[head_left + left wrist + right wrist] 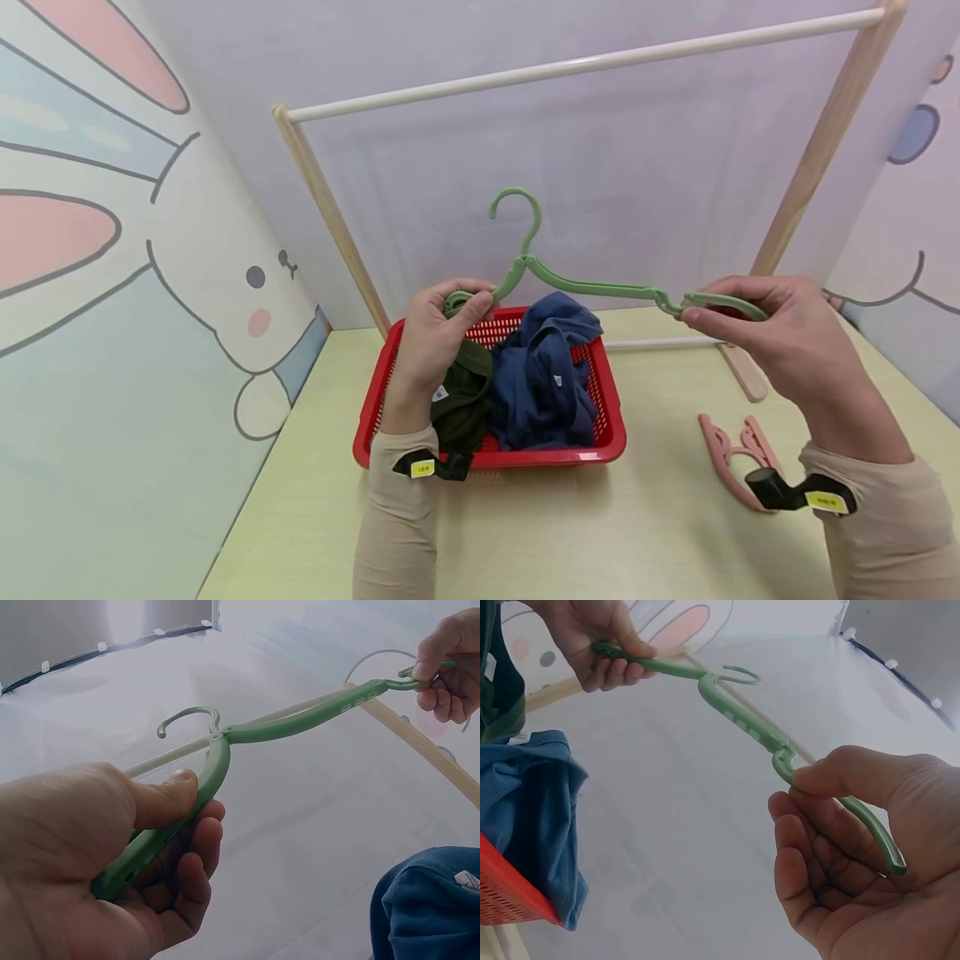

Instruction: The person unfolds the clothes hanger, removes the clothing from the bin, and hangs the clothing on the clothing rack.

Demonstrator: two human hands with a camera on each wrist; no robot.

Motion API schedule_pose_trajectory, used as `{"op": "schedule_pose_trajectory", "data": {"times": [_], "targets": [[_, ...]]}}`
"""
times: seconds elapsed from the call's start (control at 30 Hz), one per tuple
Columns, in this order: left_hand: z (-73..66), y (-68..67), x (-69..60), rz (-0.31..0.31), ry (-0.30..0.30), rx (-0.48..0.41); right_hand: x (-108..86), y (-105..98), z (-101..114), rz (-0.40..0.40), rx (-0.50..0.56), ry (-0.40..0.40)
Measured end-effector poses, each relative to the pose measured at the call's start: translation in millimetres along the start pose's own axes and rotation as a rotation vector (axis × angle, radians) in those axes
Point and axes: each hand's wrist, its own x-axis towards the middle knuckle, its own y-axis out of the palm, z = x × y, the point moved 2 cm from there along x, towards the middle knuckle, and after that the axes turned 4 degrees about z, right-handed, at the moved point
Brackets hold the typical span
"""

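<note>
Up over the table [525, 533], toward its far edge, the green hanger [592, 287] stretches out: left hand [433, 337] grasping one arm, right hand [795, 342] pinching the other! Below, blue and dark green clothes [542, 383] sit in the red basket [525, 458]; a pink hanger [720, 460] lies toward the right edge.

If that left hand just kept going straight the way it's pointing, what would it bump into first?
Past the green hanger that the left hand grips, probably the pale wall behind the rack, though the white top rail might come first; depth is hard to judge.
</note>
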Motion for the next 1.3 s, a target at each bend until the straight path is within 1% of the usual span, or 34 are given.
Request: {"op": "schedule_pose_trajectory", "data": {"times": [0.2, 0.33, 0.47, 0.6, 0.7, 0.9, 0.97, 1.07, 1.3], "targets": [[0.5, 0.7, 0.7, -0.002, 0.004, -0.004, 1.9, 2, 0, 0.009, -0.004, -0.014], [1.9, 2.7, 1.4, 0.003, -0.004, -0.009, 2.1, 3, -1, 0.019, -0.036, 0.001], [3.4, 5.3, 2.3, 0.004, -0.011, 0.001, 2.6, 1, -2, 0.047, -0.137, 0.006], [4.3, 9.3, 3.1, 0.024, -0.008, 0.032, 5.2, -3, -6, 0.094, -0.254, -0.027], [5.5, 11.8, 3.4, 0.04, -0.01, 0.052, 7.0, -3, -8, 0.126, -0.296, -0.053], [6.0, 13.2, 2.7, 0.041, -0.019, 0.069, 8.6, 1, -8, 0.16, -0.331, -0.068], [5.6, 13.0, 2.3, 0.044, -0.019, 0.065, 8.8, 2, -7, 0.158, -0.34, -0.06], [4.3, 12.4, 1.7, 0.048, -0.024, 0.062, 8.6, 3, -6, 0.155, -0.348, -0.07], [3.8, 10.2, 1.0, 0.065, -0.035, 0.05, 6.6, 3, -6, 0.133, -0.32, -0.043]]}}
